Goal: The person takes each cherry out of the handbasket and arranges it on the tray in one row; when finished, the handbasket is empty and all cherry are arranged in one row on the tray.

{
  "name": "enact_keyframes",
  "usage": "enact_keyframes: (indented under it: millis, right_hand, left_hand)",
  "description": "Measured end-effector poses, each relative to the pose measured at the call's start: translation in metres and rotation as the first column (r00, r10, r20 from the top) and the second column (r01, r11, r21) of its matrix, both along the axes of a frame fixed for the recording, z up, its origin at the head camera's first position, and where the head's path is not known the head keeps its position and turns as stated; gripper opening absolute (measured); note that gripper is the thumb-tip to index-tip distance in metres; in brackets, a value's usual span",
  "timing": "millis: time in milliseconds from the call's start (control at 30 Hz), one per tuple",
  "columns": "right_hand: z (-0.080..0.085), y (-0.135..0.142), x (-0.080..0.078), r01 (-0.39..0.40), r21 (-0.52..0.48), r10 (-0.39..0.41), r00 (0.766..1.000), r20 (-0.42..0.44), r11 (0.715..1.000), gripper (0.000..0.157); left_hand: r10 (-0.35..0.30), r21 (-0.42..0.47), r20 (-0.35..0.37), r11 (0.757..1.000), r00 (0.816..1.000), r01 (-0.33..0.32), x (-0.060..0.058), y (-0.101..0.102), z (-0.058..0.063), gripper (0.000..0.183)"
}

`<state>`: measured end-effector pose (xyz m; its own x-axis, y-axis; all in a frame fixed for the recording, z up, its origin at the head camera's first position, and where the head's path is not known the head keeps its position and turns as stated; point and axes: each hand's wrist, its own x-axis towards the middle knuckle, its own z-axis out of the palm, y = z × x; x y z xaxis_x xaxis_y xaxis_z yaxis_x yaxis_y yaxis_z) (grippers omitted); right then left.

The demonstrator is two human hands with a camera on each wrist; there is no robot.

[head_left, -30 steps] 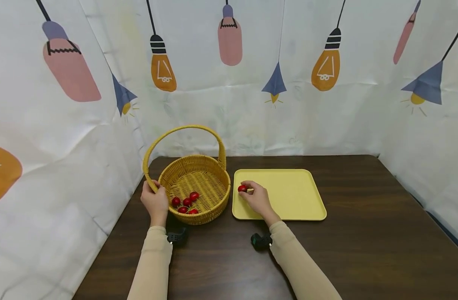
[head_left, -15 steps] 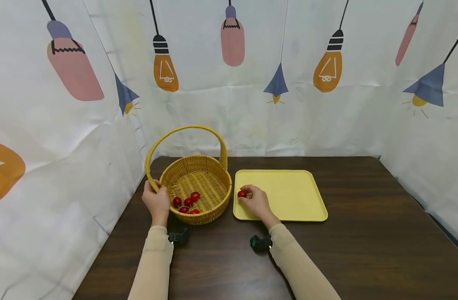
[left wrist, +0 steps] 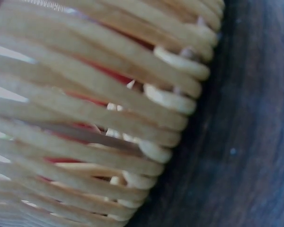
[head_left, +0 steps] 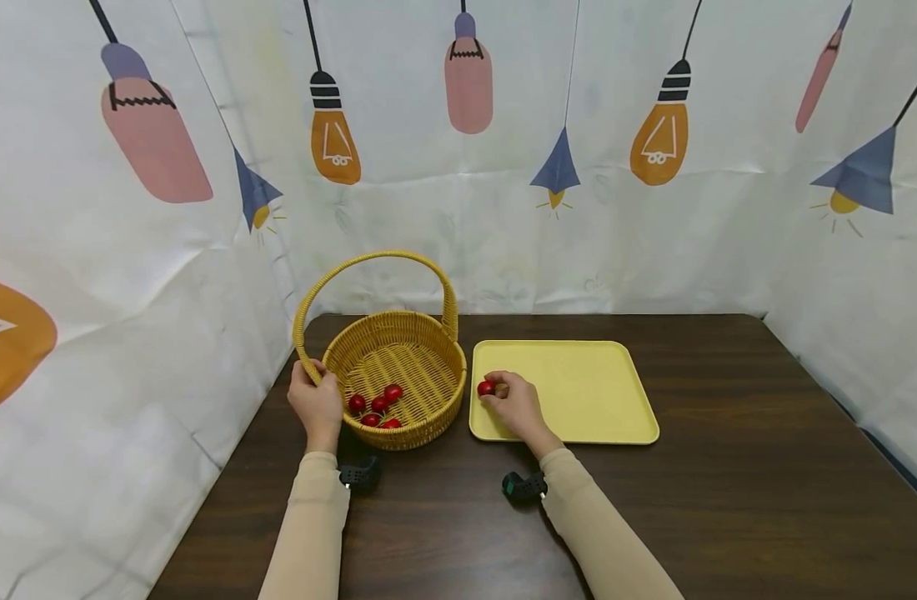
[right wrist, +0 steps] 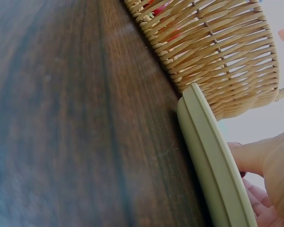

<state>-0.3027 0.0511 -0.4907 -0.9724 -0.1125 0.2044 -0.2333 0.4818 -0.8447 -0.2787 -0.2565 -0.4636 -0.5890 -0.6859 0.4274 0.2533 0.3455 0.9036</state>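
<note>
My left hand (head_left: 316, 405) grips the near left end of the tall handle on a round yellow wicker basket (head_left: 421, 423). Several small red cherry tomatoes (head_left: 393, 392) lie inside, gathered at its front left. Over the left part of a yellow rectangular tray (head_left: 578, 392), my right hand (head_left: 515, 403) pinches one red cherry tomato (head_left: 485, 388) between thumb and fingers. From the right wrist, the thumb (right wrist: 253, 156) shows just past the tray's rim (right wrist: 213, 156), mostly hiding the tomato. The left wrist view is filled by the basket's woven side (left wrist: 85, 109), with red glimpsed through its gaps.
Basket and tray stand side by side on a dark brown wooden table (head_left: 736, 467), with a narrow gap between them. White cloth (head_left: 488, 242) printed with lamps hangs behind and at both sides. Each wrist wears a black device (head_left: 524, 488).
My right hand has come down slightly toward the near side of the tray with the tomato, then stayed about there. My left hand keeps its hold on the handle.
</note>
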Motion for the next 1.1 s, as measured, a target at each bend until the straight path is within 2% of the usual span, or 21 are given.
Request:
enact_keyframes:
  millis: [167,500,800,933,1100]
  right_hand:
    - [-0.0003,0.0004,-0.001,0.003,0.032,-0.002,0.999,-0.037,0.999,0.031]
    - [-0.0004,-0.001,-0.0021,0.006,0.015,-0.007,1.0,0.011,1.0,0.034]
    - [-0.001,-0.0009,-0.0019,0.004,0.02,-0.004,1.0,0.001,1.0,0.035]
    - [-0.0016,-0.0005,-0.0025,-0.003,0.006,0.003,1.0,0.006,1.0,0.036]
    - [0.0015,0.0025,-0.0026,-0.016,-0.046,0.019,0.998,0.056,0.999,0.038]
  left_hand:
    - [-0.005,0.005,0.007,1.0,1.0,0.005,0.0008,0.0005,0.0011,0.009]
    - [-0.017,0.011,-0.006,1.0,1.0,0.017,0.0004,0.0005,0.0017,0.01]
    - [-0.016,0.0,-0.013,1.0,1.0,0.016,-0.0003,0.0005,0.0014,0.01]
    - [-0.026,-0.002,-0.015,1.0,1.0,0.026,-0.0007,-0.0006,0.0002,0.009]
    - [-0.044,0.007,0.0,0.999,0.999,0.044,-0.0005,-0.0018,-0.0007,0.007]
